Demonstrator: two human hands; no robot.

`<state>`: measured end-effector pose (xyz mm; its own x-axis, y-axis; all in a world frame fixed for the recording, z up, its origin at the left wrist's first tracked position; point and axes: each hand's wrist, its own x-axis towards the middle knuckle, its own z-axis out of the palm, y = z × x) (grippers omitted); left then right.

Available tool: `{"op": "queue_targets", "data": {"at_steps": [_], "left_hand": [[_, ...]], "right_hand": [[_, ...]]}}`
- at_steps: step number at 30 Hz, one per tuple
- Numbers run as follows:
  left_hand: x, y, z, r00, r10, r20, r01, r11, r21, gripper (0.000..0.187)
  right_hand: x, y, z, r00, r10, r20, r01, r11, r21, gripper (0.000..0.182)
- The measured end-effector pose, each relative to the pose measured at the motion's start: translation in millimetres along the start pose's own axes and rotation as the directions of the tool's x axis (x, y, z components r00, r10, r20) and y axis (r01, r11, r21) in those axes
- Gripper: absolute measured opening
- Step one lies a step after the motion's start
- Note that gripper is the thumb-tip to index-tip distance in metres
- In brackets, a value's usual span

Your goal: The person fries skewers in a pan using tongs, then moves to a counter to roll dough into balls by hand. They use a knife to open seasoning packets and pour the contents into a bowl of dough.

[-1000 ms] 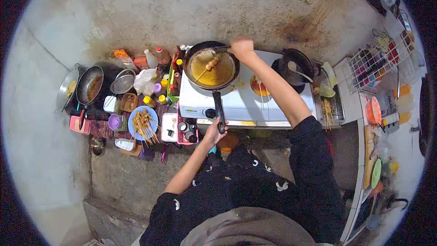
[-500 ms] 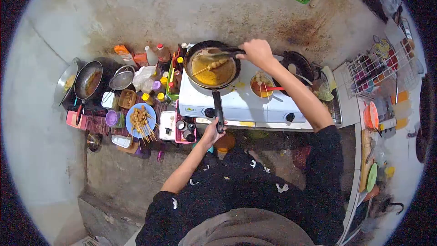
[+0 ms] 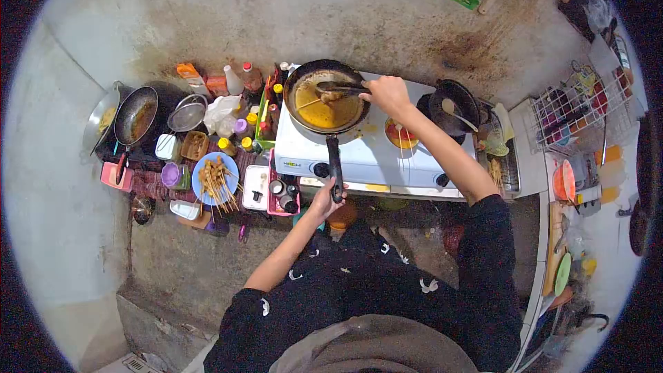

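Observation:
My left hand (image 3: 323, 200) is wrapped round the black handle (image 3: 334, 162) of a frying pan (image 3: 314, 68) on the stove (image 3: 376, 164). Yellow-brown oil covers the pan's bottom. Black tongs (image 3: 352, 88) are gripped in my right hand (image 3: 387, 95) above the pan's right rim. Their tips reach into the pan and overlap the food end of a skewer (image 3: 311, 103), whose thin stick points left. Just below my right forearm stands a bowl (image 3: 389, 139) of red sauce with sticks in it.
Left of the stove, a blue plate (image 3: 201, 192) holds many skewers. Bottles (image 3: 251, 77), jars and small tubs crowd around it. Another frying pan (image 3: 135, 119) and a sieve (image 3: 186, 116) lie further left. A dark wok (image 3: 452, 93) with a ladle occupies the stove's right side.
The tongs have shifted, and their tips now overlap the skewer's food end. My left hand stays on the pan handle. The whole view has moved slightly.

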<state>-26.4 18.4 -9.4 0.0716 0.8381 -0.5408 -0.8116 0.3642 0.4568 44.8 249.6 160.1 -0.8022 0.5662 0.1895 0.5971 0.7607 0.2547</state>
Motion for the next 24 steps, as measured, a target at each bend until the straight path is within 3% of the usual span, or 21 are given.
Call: {"op": "queue_targets", "data": {"at_steps": [5,7,15,19,22,24], "left_hand": [[-1,0,0,1.000,-0.003,-0.001,0.003,1.000,-0.020,0.040],[-1,1,-1,1.000,-0.021,0.005,0.021,1.000,0.001,0.040],[-8,5,6,0.999,-0.010,-0.042,0.012,0.999,0.031,0.038],[-14,9,11,0.998,-0.006,-0.063,0.008,1.000,0.025,0.037],[-11,6,6,1.000,0.018,-0.003,-0.018,0.998,0.053,0.036],[-10,6,4,1.000,0.013,-0.010,-0.013,0.999,0.045,0.036]], "right_hand": [[-3,29,-24,0.998,0.062,-0.011,-0.062,0.998,-0.002,0.037],[-7,36,-48,0.994,0.042,0.104,-0.033,0.996,-0.087,0.038],[-4,53,-40,0.970,-0.184,0.156,0.205,0.970,-0.128,0.037],[8,48,-30,0.966,-0.196,0.170,0.218,0.968,-0.122,0.035],[15,45,-27,0.987,-0.091,0.135,0.104,0.990,-0.091,0.033],[23,48,-22,0.978,-0.004,0.208,0.005,1.000,-0.006,0.035]]}}
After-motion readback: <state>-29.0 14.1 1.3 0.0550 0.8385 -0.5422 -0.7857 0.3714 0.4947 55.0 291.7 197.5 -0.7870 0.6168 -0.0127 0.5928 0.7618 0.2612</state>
